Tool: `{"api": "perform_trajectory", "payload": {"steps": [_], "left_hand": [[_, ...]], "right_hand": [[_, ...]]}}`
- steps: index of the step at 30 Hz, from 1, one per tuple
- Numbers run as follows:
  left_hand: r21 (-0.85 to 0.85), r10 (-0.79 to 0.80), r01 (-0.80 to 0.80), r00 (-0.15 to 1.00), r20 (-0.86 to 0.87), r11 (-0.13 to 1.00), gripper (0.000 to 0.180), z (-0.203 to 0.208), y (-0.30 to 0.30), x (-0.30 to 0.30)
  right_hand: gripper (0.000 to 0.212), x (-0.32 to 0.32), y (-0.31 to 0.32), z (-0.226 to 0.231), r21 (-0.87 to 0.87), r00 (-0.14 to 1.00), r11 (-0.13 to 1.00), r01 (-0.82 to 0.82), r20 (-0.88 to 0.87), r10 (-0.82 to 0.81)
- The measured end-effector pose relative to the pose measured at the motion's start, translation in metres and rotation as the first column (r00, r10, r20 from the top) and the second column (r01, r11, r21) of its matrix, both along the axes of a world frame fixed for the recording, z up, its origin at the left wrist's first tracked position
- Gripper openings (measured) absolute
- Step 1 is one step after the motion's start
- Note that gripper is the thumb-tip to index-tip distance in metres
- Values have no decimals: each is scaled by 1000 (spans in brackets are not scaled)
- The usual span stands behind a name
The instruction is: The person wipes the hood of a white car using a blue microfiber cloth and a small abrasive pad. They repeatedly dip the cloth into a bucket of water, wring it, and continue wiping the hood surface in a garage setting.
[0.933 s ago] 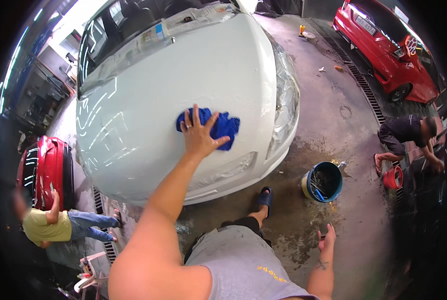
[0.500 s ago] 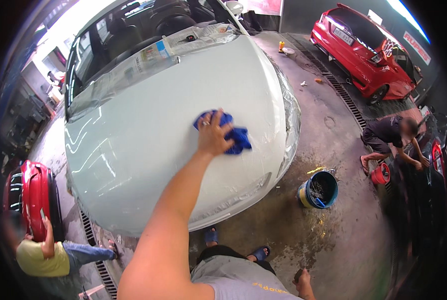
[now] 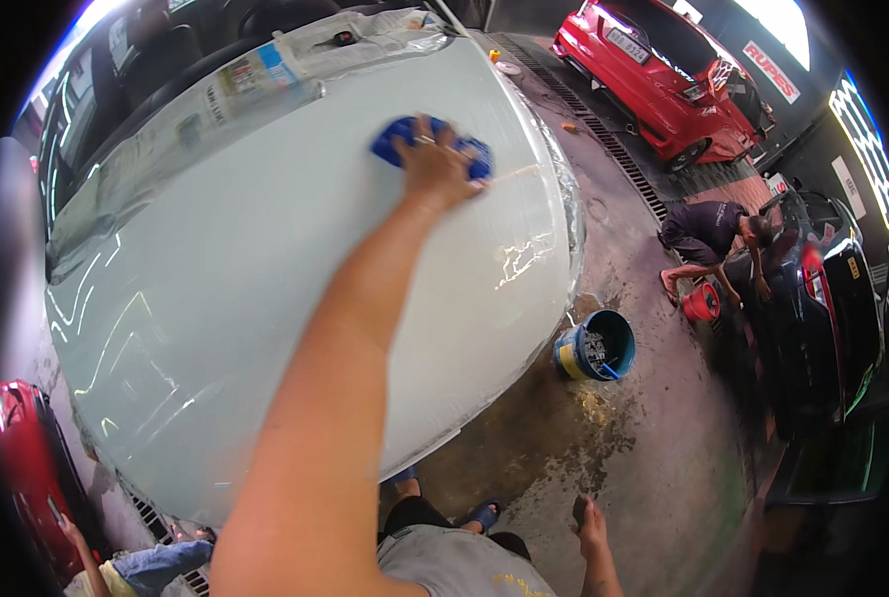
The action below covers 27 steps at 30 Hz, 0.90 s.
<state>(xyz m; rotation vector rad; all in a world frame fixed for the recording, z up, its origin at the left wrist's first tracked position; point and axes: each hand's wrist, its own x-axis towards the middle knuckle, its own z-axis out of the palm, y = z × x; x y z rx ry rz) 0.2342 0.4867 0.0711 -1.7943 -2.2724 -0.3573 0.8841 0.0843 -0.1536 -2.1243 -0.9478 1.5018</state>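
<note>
Light is bright and even, coming from overhead; lit panels burn white at the top right corner and a bluish-white glow flares along the upper left rim. The pale hood (image 3: 265, 298) throws back soft streaks and a small patch of glare near its right edge. The wet floor (image 3: 603, 438) shines in patches. Shadows are faint and short. The fisheye bends straight lines hard toward the rim, and a black vignette closes the corners. The forearm near the lens looks large and slightly soft; a blurred dark smudge sits at the left edge. The centre is fairly sharp
</note>
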Motion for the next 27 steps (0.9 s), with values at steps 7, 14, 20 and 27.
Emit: {"api": "perform_trajectory", "payload": {"steps": [7,14,20,27], "left_hand": [[-48,-455,460,887,85,887,47,-93,-135,130],[274,-158,145,987,25,951,77,-120,-329,65],[403,452,-392,890,-63,827,61,-89,-456,-14],[373,304,-240,945,-121,896,42,-90,-453,-29]], "right_hand": [[69,-43,85,-40,56,992,998,-37,-120,43],[62,-216,159,34,377,891,924,-58,-399,218],[56,-290,204,72,654,860,739,-162,-274,431],[54,-355,206,64,817,896,409,-406,266,356]]}}
